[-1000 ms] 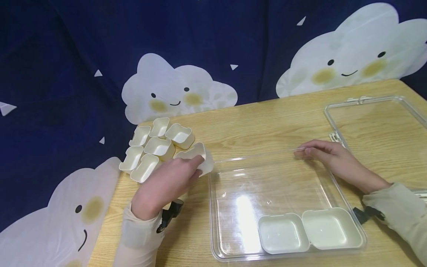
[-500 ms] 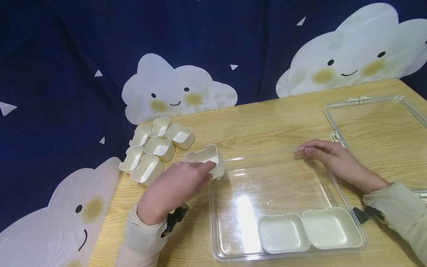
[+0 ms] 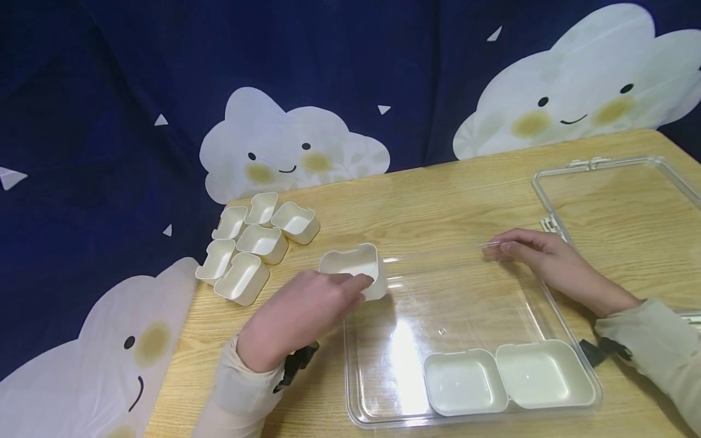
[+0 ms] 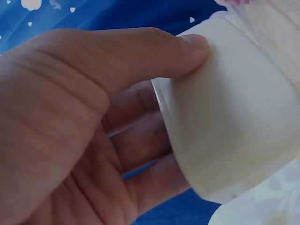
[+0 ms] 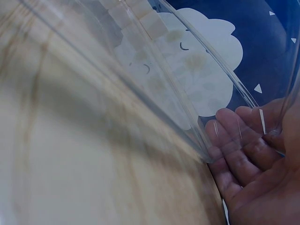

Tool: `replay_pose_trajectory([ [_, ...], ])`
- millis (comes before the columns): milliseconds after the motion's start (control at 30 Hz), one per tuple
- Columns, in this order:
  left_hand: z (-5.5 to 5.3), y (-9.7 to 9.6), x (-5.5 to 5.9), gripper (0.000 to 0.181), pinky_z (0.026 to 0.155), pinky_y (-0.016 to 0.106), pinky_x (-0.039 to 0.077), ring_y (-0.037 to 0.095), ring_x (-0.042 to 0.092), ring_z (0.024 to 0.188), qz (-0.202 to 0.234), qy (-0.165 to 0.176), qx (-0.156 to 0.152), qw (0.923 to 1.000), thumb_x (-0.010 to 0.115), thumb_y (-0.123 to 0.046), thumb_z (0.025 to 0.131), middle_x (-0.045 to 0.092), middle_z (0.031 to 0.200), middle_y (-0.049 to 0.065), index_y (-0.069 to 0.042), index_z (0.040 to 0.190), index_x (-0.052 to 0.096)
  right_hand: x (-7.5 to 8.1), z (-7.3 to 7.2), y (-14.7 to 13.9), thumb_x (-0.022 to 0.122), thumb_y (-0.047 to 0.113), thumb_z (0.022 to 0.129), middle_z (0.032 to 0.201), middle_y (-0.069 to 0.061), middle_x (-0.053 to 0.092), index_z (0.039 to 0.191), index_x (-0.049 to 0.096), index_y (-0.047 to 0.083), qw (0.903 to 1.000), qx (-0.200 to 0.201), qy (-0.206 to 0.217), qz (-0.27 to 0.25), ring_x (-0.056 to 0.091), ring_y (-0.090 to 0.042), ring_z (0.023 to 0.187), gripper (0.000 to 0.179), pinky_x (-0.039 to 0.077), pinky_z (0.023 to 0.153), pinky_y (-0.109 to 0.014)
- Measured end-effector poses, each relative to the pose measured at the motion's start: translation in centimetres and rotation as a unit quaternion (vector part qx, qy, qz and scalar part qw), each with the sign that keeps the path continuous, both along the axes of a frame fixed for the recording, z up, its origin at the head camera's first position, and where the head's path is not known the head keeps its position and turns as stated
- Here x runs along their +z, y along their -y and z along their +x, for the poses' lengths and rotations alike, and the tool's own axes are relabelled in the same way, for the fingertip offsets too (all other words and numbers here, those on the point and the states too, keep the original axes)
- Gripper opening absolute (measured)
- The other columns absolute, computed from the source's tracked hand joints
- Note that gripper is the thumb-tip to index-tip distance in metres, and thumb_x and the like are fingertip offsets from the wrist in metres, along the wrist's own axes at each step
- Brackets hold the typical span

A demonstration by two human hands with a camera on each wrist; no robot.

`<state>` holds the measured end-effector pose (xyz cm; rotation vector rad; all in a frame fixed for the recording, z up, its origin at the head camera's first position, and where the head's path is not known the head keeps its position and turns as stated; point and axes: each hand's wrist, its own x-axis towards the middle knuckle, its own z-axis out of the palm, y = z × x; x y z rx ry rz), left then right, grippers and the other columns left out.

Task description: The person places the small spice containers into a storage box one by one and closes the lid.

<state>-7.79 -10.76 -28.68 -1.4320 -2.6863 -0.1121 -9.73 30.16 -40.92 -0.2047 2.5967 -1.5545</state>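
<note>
My left hand point(image 3: 306, 313) pinches the wall of a small cream plastic bin point(image 3: 356, 263) and holds it over the far left corner of a clear plastic box point(image 3: 438, 316). In the left wrist view the thumb lies on one face of the bin point(image 4: 234, 103), with the fingers behind it. At the box's far right corner, my right hand point(image 3: 539, 261) grips the rim; the right wrist view has its fingers point(image 5: 243, 145) seen through the clear wall. Two cream bins, a left one point(image 3: 465, 383) and a right one point(image 3: 544, 374), sit side by side in the box's near right part.
Several more cream bins point(image 3: 263, 243) stand in a cluster on the wooden table point(image 3: 416, 213) at the left. A clear lid point(image 3: 630, 213) with latches lies at the right. Behind the table hangs a dark blue cloth point(image 3: 328, 48) with cloud prints.
My left hand has carried the cream bin rightward from beside the cluster to the box's far left corner. The right hand and the box have stayed put.
</note>
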Motion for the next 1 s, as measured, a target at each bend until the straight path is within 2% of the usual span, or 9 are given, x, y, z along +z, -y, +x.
replay_pose_trajectory([
  [233, 0.4, -0.7, -0.3, 0.009, 0.049, 0.022, 0.042, 0.003, 0.045, 0.056, -0.007, 0.001, -0.018, 0.9998, 0.067, -0.018, 0.100, 0.057, 0.068, -0.009, -0.017, 0.093, 0.061, 0.0, 0.0, -0.1, 0.049, 0.028, 0.110, 0.120, 0.005, 0.078, 0.128, 0.068, 0.014, 1.0000, 0.000, 0.001, 0.001, 0.071, 0.004, 0.108, 0.030, 0.052, 0.091, -0.010],
  [600, 0.9, -1.2, -0.6, 0.015, 0.046, 0.018, 0.033, 0.003, 0.038, 0.053, -0.036, -0.008, -0.035, 0.9987, 0.065, -0.009, 0.098, 0.050, 0.065, -0.010, -0.018, 0.091, 0.057, -0.1, -0.1, -0.1, 0.049, 0.027, 0.110, 0.120, 0.005, 0.078, 0.128, 0.068, 0.013, 1.0000, 0.001, 0.000, -0.001, 0.072, 0.003, 0.107, 0.030, 0.052, 0.091, -0.010],
  [833, 1.0, -1.7, -0.7, 0.016, 0.045, 0.018, 0.030, 0.002, 0.035, 0.052, -0.044, 0.011, -0.041, 0.9981, 0.062, -0.009, 0.100, 0.050, 0.064, -0.010, -0.018, 0.088, 0.056, -0.1, 0.0, -0.1, 0.049, 0.028, 0.110, 0.120, 0.005, 0.078, 0.129, 0.068, 0.013, 1.0000, 0.001, 0.000, -0.001, 0.071, 0.003, 0.108, 0.030, 0.052, 0.091, -0.010],
  [1000, 1.2, -1.9, -1.0, 0.019, 0.046, 0.018, 0.034, 0.002, 0.036, 0.053, -0.060, 0.023, -0.041, 0.9971, 0.062, -0.012, 0.100, 0.049, 0.061, -0.010, -0.018, 0.084, 0.056, -0.1, 0.0, -0.1, 0.049, 0.028, 0.110, 0.120, 0.005, 0.078, 0.128, 0.068, 0.013, 1.0000, 0.000, 0.001, 0.000, 0.071, 0.003, 0.108, 0.031, 0.051, 0.091, -0.010],
])
